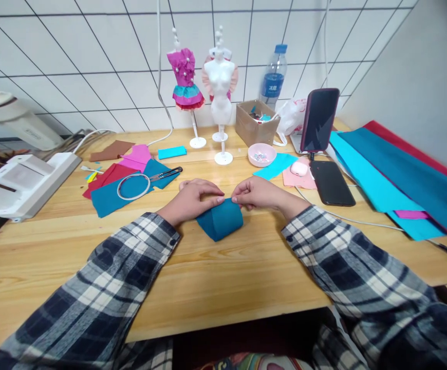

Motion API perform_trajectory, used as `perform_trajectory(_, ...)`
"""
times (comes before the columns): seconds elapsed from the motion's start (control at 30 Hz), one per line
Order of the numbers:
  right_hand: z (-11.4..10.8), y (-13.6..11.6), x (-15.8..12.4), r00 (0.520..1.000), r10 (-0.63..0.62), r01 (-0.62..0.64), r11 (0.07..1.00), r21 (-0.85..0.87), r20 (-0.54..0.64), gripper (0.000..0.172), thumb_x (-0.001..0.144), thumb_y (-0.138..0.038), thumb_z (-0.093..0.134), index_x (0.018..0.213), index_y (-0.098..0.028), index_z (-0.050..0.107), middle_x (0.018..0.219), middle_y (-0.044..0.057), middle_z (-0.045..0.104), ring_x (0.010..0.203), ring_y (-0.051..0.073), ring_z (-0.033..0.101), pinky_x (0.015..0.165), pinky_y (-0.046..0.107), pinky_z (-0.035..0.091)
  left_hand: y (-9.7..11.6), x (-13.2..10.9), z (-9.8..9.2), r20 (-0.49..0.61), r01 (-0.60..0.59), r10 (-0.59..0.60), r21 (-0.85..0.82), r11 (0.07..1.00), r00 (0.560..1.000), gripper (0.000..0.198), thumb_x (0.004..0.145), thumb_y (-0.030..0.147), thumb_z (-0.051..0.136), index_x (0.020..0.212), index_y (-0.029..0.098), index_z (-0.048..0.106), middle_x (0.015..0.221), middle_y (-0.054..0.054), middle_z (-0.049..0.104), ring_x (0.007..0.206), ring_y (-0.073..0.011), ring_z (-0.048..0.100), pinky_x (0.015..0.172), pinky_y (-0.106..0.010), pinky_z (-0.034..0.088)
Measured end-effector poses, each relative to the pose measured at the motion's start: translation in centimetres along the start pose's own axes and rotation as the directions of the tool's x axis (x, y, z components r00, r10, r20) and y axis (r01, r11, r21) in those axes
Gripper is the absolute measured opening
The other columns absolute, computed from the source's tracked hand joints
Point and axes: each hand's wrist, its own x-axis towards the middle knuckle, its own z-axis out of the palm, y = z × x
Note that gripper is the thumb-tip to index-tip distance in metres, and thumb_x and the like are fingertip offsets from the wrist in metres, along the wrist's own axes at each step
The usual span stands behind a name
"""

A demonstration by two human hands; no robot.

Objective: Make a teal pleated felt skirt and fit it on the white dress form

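A small piece of teal crepe paper, bent over on itself, is on the wooden table in front of me. My left hand grips its upper left edge, thumb along the top and fingers closed. At the upper right corner, my right hand pinches the same paper between thumb and fingertips. The paper's back side is hidden by its fold. Left of my hands lies a flat teal sheet with a pale ring and small dark-handled scissors or snips on it.
Behind my hands stand a bare white mannequin and a dressed one. A cardboard box, a pink bowl of beads and a bottle are nearby. Phones and long paper sheets lie right; a power strip sits left.
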Motion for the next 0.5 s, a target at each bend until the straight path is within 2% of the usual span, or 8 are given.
perform_trajectory(0.07,0.08,-0.17,-0.14,1.000,-0.025,0.025,1.000,-0.008,-0.014,0.007,0.081,-0.017,0.068,0.075,-0.013,0.070,0.059,-0.002,0.066,0.043,0.005,0.050,0.043,0.017,0.038,0.03,0.16,0.09,0.023,-0.001,0.002,-0.026,1.000,1.000,0.036,0.083,0.052,0.064,0.093,0.020,0.079,0.101,-0.008,0.076,0.099,-0.0241,0.067,0.093,-0.037,0.048)
perform_trajectory(0.17,0.11,-0.32,-0.32,0.997,-0.067,0.067,0.998,-0.007,-0.027,0.008,0.082,-0.019,0.068,0.081,-0.013,0.072,0.064,0.000,0.068,0.047,0.005,0.052,0.045,0.017,0.040,0.19,0.08,0.04,0.025,0.082,-0.079,-0.164,0.983,0.997,0.032,0.082,0.047,0.066,0.085,0.018,0.077,0.089,-0.006,0.077,0.085,-0.0212,0.068,0.082,-0.033,0.051)
perform_trajectory(0.27,0.09,-0.23,-0.34,0.989,-0.135,0.136,0.991,0.017,-0.061,0.026,0.083,-0.029,0.068,0.104,-0.014,0.073,0.076,0.003,0.072,0.057,0.008,0.059,0.047,0.018,0.041,0.45,-0.22,-0.24,-0.028,0.161,-0.172,-0.224,0.961,0.985,0.030,0.080,0.045,0.067,0.085,0.017,0.076,0.084,-0.004,0.076,0.081,-0.0205,0.068,0.076,-0.031,0.050)
perform_trajectory(0.33,0.19,-0.10,-0.22,0.977,-0.183,0.186,0.982,0.016,-0.109,0.034,0.082,-0.033,0.070,0.111,-0.015,0.072,0.086,0.005,0.074,0.065,0.011,0.062,0.052,0.019,0.045,0.54,-0.35,-0.42,-0.057,0.169,-0.184,-0.207,0.964,0.981,0.030,0.080,0.044,0.067,0.085,0.017,0.077,0.083,-0.004,0.076,0.081,-0.0207,0.067,0.077,-0.031,0.050)
perform_trajectory(0.43,0.54,0.03,0.06,0.959,-0.221,0.220,0.975,-0.022,-0.177,0.025,0.077,-0.029,0.074,0.098,-0.015,0.076,0.087,0.006,0.076,0.074,0.013,0.066,0.067,0.023,0.051,0.45,-0.28,-0.44,-0.054,0.167,-0.179,-0.184,0.969,0.982,0.030,0.079,0.045,0.068,0.084,0.017,0.077,0.082,-0.004,0.076,0.080,-0.0207,0.067,0.077,-0.031,0.049)
perform_trajectory(0.5,0.67,-0.05,0.13,0.955,-0.223,0.219,0.975,-0.040,-0.194,0.015,0.073,-0.024,0.076,0.085,-0.015,0.077,0.077,0.004,0.074,0.072,0.013,0.066,0.067,0.024,0.050,0.49,-0.18,-0.23,-0.036,0.178,-0.189,-0.199,0.964,0.981,0.032,0.078,0.048,0.069,0.083,0.017,0.077,0.081,-0.004,0.076,0.079,-0.0208,0.066,0.077,-0.032,0.050)
